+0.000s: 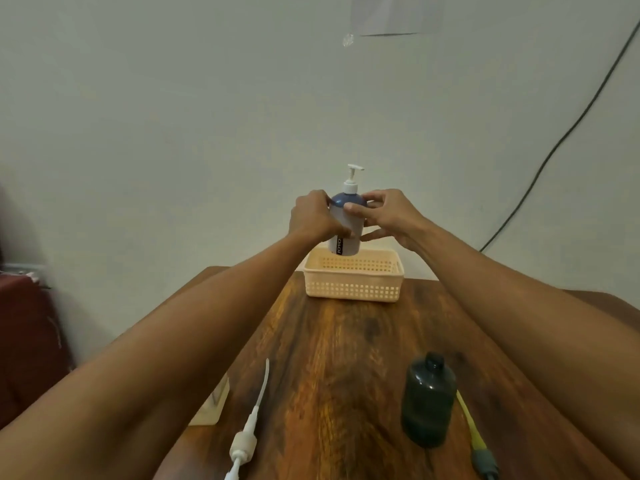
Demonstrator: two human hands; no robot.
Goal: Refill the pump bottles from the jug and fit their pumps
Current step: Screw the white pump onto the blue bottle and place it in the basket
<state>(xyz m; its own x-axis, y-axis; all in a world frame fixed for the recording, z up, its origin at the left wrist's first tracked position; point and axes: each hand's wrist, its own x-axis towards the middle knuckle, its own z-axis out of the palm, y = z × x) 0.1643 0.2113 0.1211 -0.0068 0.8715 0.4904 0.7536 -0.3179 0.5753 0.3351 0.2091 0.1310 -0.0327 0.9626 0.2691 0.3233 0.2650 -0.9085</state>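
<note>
A blue-and-white pump bottle (347, 221) with a white pump fitted on top hangs upright just above the cream basket (353, 289) at the table's far end. My left hand (313, 216) grips its left side and my right hand (388, 216) wraps its right side. Near me a dark bottle (428, 401) stands open-necked with no pump. A loose white pump (246, 441) with its tube lies on the wood to the left. A yellow-tubed pump with a grey collar (476, 434) lies right of the dark bottle. A pale container (211, 407) is mostly hidden under my left forearm.
The wooden table (339, 358) runs from me to the wall. A black cable (554, 150) hangs down the wall at right. Something dark red (27, 341) stands left of the table.
</note>
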